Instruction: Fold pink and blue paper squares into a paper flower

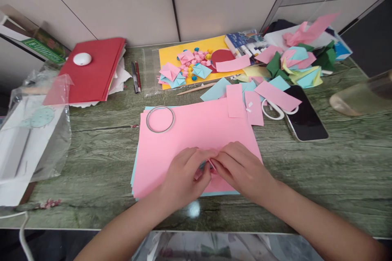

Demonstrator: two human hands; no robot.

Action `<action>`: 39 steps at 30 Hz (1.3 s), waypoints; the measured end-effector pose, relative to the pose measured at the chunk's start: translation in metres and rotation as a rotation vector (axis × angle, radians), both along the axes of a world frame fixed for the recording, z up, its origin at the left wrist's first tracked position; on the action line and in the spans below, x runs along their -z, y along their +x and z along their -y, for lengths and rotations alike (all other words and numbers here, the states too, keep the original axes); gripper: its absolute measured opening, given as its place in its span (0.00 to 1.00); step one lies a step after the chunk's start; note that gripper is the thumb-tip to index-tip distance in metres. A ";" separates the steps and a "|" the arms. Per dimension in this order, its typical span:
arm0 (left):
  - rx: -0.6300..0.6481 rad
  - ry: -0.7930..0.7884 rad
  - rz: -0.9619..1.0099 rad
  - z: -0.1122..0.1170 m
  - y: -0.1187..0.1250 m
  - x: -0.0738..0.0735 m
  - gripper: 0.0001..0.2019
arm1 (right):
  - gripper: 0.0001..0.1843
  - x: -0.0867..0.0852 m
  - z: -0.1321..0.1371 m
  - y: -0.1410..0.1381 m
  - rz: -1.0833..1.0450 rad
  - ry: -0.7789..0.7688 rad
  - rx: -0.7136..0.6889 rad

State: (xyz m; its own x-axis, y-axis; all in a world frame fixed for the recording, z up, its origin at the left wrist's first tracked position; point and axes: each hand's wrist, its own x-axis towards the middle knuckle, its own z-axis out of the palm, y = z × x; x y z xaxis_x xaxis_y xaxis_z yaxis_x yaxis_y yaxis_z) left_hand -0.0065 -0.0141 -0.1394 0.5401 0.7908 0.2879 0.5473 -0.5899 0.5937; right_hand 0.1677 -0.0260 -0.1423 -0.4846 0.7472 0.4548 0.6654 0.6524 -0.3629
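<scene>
My left hand [183,175] and my right hand [240,167] meet over a stack of pink paper sheets [183,130] on the green table [98,155]. Together their fingertips pinch a small folded pink paper piece [210,166], mostly hidden by the fingers. A clear tape roll [160,119] lies on the top sheet's far left corner. Light blue sheets peek out under the pink ones.
Pink and blue paper strips [245,100], white scissors [277,110] and a phone [304,116] lie to the right. A yellow board [196,51] with small folded pieces, a wooden stick [196,88], two pens [136,76], a red folder [92,69] and plastic bags [33,130] surround the work area.
</scene>
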 end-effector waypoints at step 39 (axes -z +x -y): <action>0.026 0.107 0.062 -0.001 0.000 0.001 0.14 | 0.07 -0.004 -0.001 0.000 -0.076 -0.018 -0.024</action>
